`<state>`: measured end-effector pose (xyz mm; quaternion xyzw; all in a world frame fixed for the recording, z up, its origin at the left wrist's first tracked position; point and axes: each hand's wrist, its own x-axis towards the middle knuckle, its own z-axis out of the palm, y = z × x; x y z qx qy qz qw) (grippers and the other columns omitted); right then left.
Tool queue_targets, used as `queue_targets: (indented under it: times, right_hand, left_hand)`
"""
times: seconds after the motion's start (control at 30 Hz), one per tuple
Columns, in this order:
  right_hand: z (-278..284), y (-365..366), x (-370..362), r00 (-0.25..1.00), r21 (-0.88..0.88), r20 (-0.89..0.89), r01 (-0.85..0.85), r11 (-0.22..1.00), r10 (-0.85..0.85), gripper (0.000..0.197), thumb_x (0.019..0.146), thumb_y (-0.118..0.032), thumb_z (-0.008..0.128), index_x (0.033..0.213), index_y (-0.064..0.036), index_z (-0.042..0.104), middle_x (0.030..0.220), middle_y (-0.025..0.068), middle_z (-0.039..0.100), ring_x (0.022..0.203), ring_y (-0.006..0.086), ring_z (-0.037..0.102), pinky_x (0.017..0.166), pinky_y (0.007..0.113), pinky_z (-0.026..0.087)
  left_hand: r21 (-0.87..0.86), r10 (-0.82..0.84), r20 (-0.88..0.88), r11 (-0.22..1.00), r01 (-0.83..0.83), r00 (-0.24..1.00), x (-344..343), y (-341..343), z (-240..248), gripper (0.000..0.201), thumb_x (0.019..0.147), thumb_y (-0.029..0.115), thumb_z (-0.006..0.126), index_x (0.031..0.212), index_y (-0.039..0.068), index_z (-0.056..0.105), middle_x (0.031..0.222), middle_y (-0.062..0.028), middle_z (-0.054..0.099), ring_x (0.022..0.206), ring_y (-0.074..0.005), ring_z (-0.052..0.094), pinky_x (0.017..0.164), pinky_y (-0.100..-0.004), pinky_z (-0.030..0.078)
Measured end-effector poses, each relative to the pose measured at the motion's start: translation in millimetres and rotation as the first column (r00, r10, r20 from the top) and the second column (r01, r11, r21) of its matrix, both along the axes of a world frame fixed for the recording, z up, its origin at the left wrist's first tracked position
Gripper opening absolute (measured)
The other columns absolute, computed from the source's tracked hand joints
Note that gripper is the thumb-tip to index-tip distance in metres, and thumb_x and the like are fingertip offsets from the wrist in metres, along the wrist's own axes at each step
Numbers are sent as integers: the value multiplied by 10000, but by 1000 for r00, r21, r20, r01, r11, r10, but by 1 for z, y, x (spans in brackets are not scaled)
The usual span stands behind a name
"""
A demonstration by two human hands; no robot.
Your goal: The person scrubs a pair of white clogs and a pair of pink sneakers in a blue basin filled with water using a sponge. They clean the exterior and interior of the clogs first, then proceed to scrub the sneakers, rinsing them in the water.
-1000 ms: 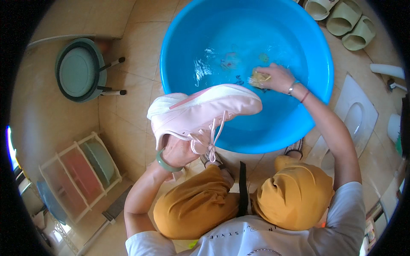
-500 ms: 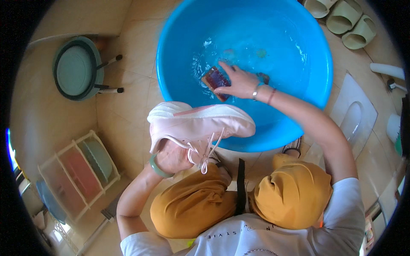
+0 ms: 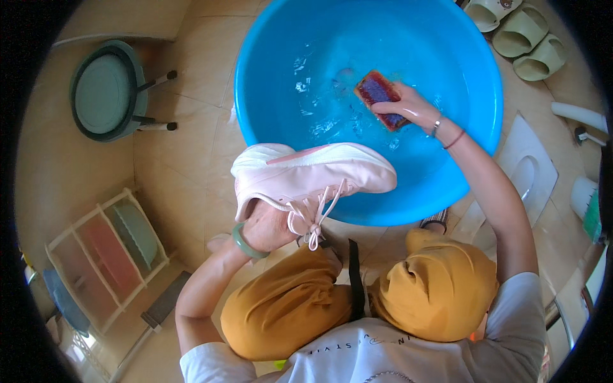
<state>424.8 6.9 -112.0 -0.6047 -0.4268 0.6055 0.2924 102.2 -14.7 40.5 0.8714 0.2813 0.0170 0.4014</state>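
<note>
Right grip (image 3: 414,108) shifted rightward, clamped on scrubber (image 3: 375,89), arm (image 3: 491,179) outstretched, left grip (image 3: 268,228) inside shoe (image 3: 319,172), closure hidden

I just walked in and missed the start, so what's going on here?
A person's left hand is tucked into a pale pink shoe, holding it by the near rim of a blue basin of water, toe pointing right. The right hand grips a red-and-purple block, perhaps a sponge, farther out over the basin. Shoe and block are apart.
</note>
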Motion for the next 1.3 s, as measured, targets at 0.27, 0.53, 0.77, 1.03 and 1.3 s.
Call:
queue_targets:
  times: [0.27,0.53,0.77,1.03,1.3]
  right_hand:
    - [48,-40,12,994,213,-80,-59,975,78,450,938,-297,626,1313,-59,554,1011,72,647,921,167,613,788,287,517]
    - [87,-58,-20,906,623,407,-366,691,114,378,860,-308,678,1216,-179,668,1161,86,586,1090,237,496,959,368,384]
    - [102,-40,-37,917,710,391,-358,606,85,392,800,-216,733,1189,-191,686,1190,120,517,1047,276,481,947,365,378]
    - [96,-90,2,938,604,346,-238,761,19,400,818,-235,726,1209,-177,665,1124,112,567,1091,280,529,927,371,459]
    - [100,-44,-28,943,700,332,-251,669,7,389,827,-235,730,1200,-148,665,1136,120,570,1079,281,539,919,356,461]
  left_hand:
    - [5,-38,98,999,38,994,17,1,-6,470,807,129,626,1276,168,606,1222,-114,611,1113,-339,568,984,-443,418]
    - [-9,-69,113,997,70,991,41,5,5,435,819,168,615,1253,162,612,1235,-97,613,1124,-293,576,983,-419,436]
    - [65,-96,26,993,94,995,47,5,2,470,809,206,658,1276,201,612,1229,-79,618,1117,-291,578,974,-421,431]
    - [60,42,67,997,-46,997,32,1,-5,474,786,183,648,1259,177,615,1245,-93,614,1130,-300,576,989,-436,433]
    - [13,109,92,994,-110,990,35,9,1,458,781,174,672,1236,153,621,1242,-110,609,1139,-304,569,1016,-431,409]
